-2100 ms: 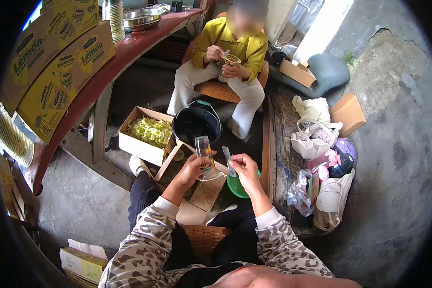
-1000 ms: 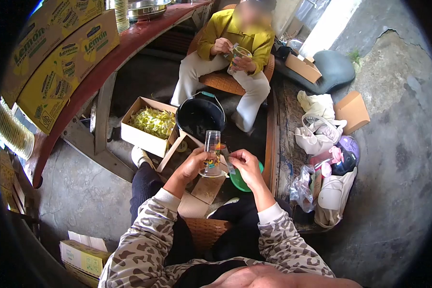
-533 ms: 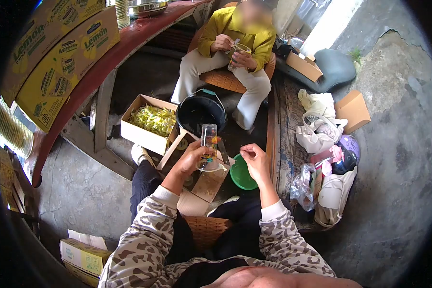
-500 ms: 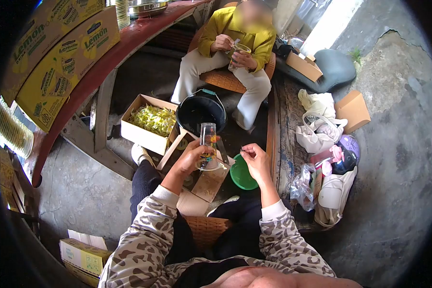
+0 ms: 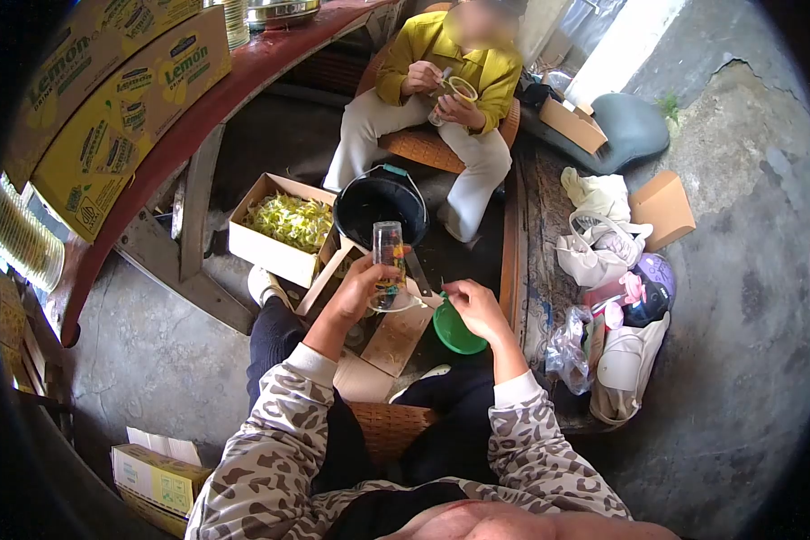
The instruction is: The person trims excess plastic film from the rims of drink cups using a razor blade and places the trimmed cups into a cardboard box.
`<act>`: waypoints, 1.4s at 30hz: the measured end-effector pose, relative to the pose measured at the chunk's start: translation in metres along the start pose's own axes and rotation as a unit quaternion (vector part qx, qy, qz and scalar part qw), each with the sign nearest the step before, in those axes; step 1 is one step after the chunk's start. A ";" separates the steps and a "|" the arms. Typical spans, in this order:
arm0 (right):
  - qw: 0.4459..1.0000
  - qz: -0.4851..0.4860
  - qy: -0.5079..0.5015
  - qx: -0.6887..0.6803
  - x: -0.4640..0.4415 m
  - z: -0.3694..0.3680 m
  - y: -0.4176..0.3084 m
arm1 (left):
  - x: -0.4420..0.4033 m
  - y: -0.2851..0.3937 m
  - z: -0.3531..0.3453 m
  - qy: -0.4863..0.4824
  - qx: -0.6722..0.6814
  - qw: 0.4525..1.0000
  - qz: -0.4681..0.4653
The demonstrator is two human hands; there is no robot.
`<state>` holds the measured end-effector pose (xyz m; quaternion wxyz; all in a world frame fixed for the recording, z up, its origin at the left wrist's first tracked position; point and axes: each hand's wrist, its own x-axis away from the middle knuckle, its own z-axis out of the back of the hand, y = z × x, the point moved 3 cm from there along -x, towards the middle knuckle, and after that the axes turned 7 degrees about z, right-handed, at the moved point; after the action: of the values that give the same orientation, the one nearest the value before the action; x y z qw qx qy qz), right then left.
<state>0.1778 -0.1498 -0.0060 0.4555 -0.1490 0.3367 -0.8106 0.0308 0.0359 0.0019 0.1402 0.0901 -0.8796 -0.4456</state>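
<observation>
My left hand (image 5: 358, 286) is closed around a clear plastic cup (image 5: 388, 238) with a coloured print, its wide rim on the lower side, towards me. Close to the cup's right side is my right hand (image 5: 477, 310), fingertips pinched together; whatever they hold is too small to make out. A pale strip shows between the cup and these fingers. Below the right hand sits a green bowl (image 5: 456, 335), partly hidden by it. Past the cup stands a black bucket (image 5: 355, 211) with a wire handle.
A carton (image 5: 270, 256) of yellow-green strips stands left of the bucket. Opposite sits a person in a yellow jacket (image 5: 396, 58), holding another cup (image 5: 462, 87). Cardboard flaps (image 5: 396, 342) lie before me. Bags (image 5: 634, 364) rest on the right; lemon-drink cartons (image 5: 144, 117) are stacked at left.
My right hand has moved left, closer to the cup. The cup has stayed in my left hand, shifting slightly. The person opposite has tilted their cup's rim.
</observation>
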 end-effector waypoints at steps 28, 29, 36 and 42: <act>0.978 -0.049 0.125 -0.157 -0.003 -0.018 -0.002 | -0.007 -0.020 -0.006 -0.049 -0.096 0.994 0.009; 0.982 -0.002 0.165 -0.088 -0.002 -0.013 -0.001 | -0.009 -0.020 -0.003 -0.020 -0.088 0.996 -0.009; 0.975 0.023 0.212 -0.069 -0.002 -0.010 -0.010 | -0.016 -0.010 0.015 0.117 -0.086 0.981 -0.127; 0.968 0.105 0.227 -0.016 0.003 -0.014 -0.046 | -0.017 -0.010 0.014 0.218 -0.016 0.957 -0.191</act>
<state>0.1396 -0.1301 0.0153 0.4471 0.0682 0.4581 -0.7652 0.0426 0.0460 -0.0169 0.2419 0.3488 -0.7869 -0.4479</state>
